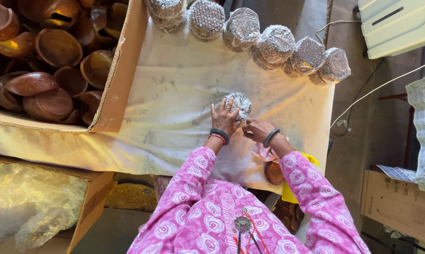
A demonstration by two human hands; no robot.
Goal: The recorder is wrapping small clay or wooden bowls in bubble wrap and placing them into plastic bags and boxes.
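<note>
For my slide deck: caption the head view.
Both hands press a bubble-wrapped bundle on the cloth-covered table.

Small packing workshop, by the look of it; open cardboard box [110,89] heaped with brown wooden bowls [57,47]; row of round bundles wrapped in bubble wrap [274,43] lined along the far edge of a cloth-covered surface [175,80]; one more wrapped bundle [239,104] under the left hand [224,117] and right hand [259,130]; another carton stuffed with clear plastic sheeting [29,202]; flat cardboard [400,204] on bare concrete floor [353,155]; loose cables trailing across.
</note>
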